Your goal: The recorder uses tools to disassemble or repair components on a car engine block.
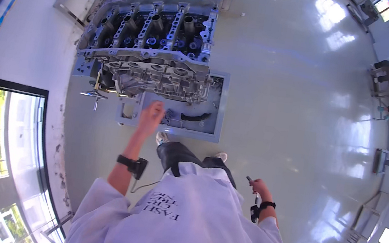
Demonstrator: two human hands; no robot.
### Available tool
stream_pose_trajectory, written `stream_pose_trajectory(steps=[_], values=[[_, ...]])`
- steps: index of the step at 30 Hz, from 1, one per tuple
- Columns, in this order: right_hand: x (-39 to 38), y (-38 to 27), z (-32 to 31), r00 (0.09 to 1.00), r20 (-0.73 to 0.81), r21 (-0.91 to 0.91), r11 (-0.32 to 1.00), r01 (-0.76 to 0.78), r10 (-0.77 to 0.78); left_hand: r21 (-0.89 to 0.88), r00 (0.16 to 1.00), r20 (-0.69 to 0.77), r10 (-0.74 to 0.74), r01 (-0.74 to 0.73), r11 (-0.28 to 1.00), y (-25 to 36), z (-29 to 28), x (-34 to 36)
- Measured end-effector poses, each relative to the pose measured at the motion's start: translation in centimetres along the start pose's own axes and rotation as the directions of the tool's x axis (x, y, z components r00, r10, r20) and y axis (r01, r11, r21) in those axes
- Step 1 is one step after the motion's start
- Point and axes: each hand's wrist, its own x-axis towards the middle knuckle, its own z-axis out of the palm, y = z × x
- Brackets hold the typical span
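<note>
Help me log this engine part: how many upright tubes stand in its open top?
4 show in one row: leftmost tube, second tube, third tube, rightmost tube. Others may be hidden.

Your shirt (212, 223) is white with a lilac cast and black lettering; your trousers (174, 156) and wristbands (137, 167) are black, your shoes (162, 138) whitish. The engine block (163, 57) is silver-grey, nearly black inside. You have a grey-blue tray (192, 134), a black curved strip (196, 117), a dark slim tool (249, 179) and a pale grey-green floor (281, 109) streaked with white glare.
</note>
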Motion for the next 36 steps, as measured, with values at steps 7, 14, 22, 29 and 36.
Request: stream_pose_trajectory(steps=[7, 14, 22, 29, 36], values=[[-0.9, -1.0, -8.2, 0.986, -0.095, 0.183, 0.971, 0.154, -0.139, -0.078, 0.974, 0.222, -0.036, 0.055, 0.995, 7.2, 12.1, -0.5], [3.7, -10.4, -15.0, 0.934, 0.007, -0.292, 0.892, 0.344, -0.358, -0.063, 0.961, 0.198, -0.191, 0.207, 0.976, 10.0, 17.7, 3.8], [3.9, -25.2, -26.7, 0.812, 0.165, -0.103, 0.809, 0.579, -0.56, 0.096, 0.796, 0.534, 0.285, -0.392, 0.915, 18.0, 30.3, 14.6], [0.6, -42.1, -37.6, 0.54, 0.289, -0.465, 0.377, 0.801, -0.79, 0.245, 0.725, 0.683, 0.087, -0.34, 0.908, 29.4, 37.3, 26.8], [-11.4, -57.1, -51.5, -0.211, 0.435, -0.175, -0.312, 0.934, -0.875, 0.467, 0.87, 0.414, -0.267, 0.049, 0.883, 21.8, 37.6, 36.1]])
